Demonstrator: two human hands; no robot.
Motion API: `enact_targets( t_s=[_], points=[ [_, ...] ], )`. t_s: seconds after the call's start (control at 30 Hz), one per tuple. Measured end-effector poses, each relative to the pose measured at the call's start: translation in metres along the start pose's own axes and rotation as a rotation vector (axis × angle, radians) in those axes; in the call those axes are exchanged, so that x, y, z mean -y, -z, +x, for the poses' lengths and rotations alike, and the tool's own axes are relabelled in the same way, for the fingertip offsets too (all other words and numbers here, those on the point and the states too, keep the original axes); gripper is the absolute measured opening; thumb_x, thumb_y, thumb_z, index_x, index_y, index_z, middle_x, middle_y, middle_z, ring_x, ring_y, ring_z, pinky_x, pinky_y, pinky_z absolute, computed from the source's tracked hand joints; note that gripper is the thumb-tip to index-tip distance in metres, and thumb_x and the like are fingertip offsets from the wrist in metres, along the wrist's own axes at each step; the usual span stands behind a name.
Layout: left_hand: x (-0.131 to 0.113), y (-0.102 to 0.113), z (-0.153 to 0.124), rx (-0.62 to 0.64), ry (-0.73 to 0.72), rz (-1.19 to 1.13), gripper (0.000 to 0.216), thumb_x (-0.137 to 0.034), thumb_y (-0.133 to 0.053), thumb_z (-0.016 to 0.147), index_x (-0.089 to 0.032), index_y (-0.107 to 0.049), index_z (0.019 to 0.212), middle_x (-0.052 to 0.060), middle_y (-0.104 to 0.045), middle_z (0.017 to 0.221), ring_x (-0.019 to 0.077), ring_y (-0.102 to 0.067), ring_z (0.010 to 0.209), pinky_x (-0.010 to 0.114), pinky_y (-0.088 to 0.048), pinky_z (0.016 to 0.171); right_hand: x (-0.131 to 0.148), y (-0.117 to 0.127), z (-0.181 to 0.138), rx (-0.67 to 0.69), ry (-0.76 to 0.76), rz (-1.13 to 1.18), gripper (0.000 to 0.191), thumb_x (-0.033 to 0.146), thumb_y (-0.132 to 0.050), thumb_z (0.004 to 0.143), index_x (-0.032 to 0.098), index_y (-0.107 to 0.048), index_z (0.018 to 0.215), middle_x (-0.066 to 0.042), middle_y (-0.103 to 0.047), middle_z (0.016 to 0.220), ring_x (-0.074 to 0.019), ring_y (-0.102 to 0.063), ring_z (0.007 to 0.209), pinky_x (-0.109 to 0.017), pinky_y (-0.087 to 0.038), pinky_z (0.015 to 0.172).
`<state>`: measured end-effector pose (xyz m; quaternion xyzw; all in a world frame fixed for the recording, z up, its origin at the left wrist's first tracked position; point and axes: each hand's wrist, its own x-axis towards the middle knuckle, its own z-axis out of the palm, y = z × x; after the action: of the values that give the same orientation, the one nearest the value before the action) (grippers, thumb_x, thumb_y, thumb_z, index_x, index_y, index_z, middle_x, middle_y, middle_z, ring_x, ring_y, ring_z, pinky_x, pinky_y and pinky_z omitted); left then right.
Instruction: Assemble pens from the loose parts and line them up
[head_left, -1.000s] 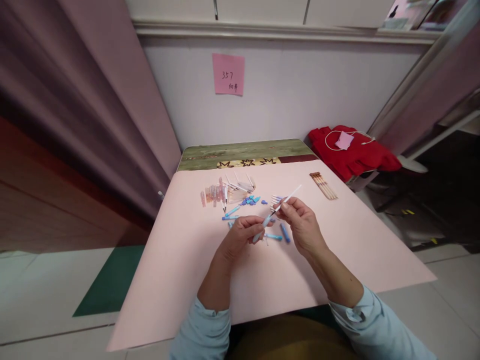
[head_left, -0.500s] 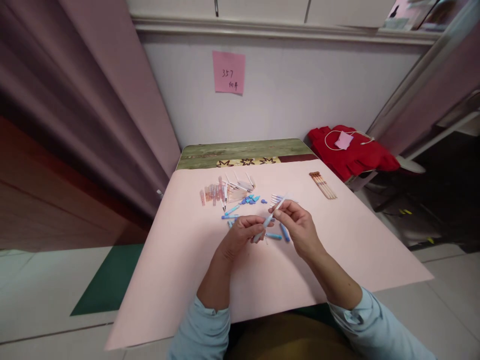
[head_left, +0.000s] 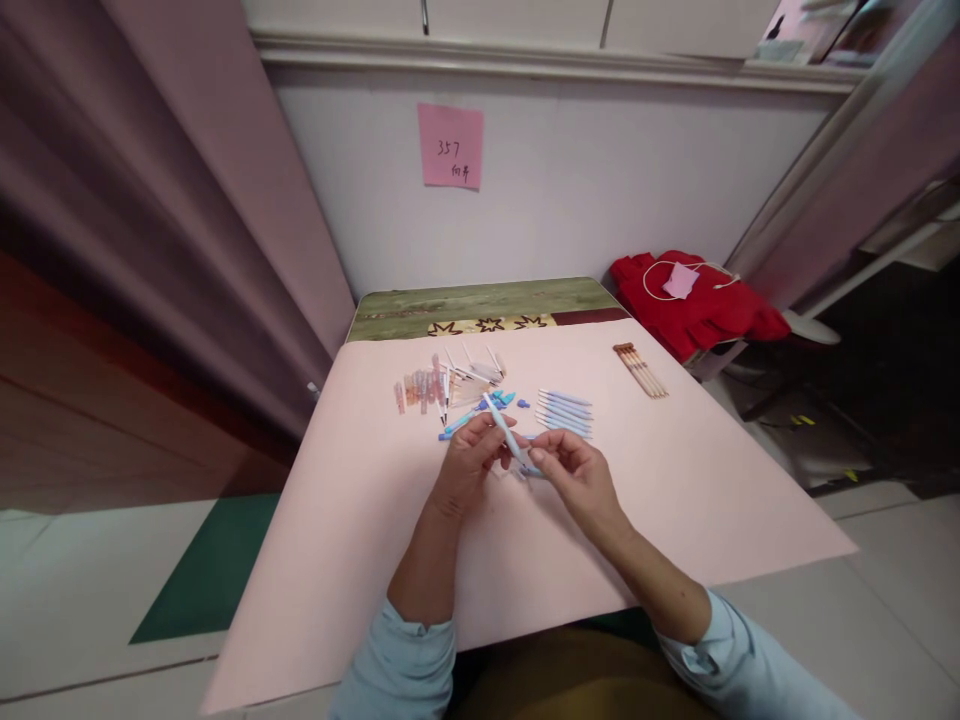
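- Head view: left hand (head_left: 469, 462) and right hand (head_left: 571, 475), fingers pinched shut, share 1 blue pen (head_left: 505, 433) over the pink sheet (head_left: 675, 480).
- Pen's long axis runs up-left, away from both hands; left hand sits nearer its tip.

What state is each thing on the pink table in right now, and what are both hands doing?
left hand: closed on the pen
right hand: pinching the pen's lower end
pen: held above the table, tilted
row of pale blue pens: lying side by side
brown sticks: lying bunched, untouched
clear pinkish tubes: lying loose
pink table: flat
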<state>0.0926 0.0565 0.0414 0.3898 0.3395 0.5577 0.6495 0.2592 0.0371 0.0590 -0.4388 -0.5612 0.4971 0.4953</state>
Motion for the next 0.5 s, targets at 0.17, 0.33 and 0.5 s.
enact_targets(
  t_s=[0.17, 0.33, 0.5],
  points=[
    [0.003, -0.004, 0.002, -0.001, 0.005, 0.071, 0.025, -0.034, -0.075, 0.075, -0.014, -0.065, 0.087, 0.006, -0.071, 0.078, 0.0079, -0.05, 0.052, 0.021, -0.037, 0.05, -0.007, -0.001, -0.008, -0.079, 0.158, -0.269, 0.013, 0.035, -0.065, 0.085, 0.022, -0.067, 0.084, -0.001, -0.07, 0.08, -0.0165, -0.06, 0.074, -0.03, -0.046, 0.074],
    [0.008, -0.01, 0.002, -0.003, -0.003, 0.096, 0.02, -0.032, -0.073, 0.077, -0.014, -0.064, 0.083, 0.005, -0.072, 0.077, 0.0071, -0.05, 0.051, 0.021, -0.037, 0.049, -0.011, 0.004, -0.013, -0.055, 0.208, -0.339, 0.012, 0.031, -0.067, 0.084, 0.024, -0.068, 0.094, 0.0, -0.07, 0.083, -0.0166, -0.062, 0.074, -0.029, -0.047, 0.074],
    [0.012, -0.014, 0.003, 0.085, 0.027, 0.173, 0.024, -0.032, -0.075, 0.074, -0.013, -0.065, 0.083, 0.006, -0.07, 0.072, 0.0094, -0.053, 0.052, 0.022, -0.04, 0.049, -0.022, 0.019, -0.019, -0.055, 0.187, -0.39, 0.009, 0.031, -0.063, 0.086, 0.023, -0.067, 0.088, 0.0, -0.069, 0.081, -0.0158, -0.06, 0.072, -0.027, -0.046, 0.069]
  ],
)
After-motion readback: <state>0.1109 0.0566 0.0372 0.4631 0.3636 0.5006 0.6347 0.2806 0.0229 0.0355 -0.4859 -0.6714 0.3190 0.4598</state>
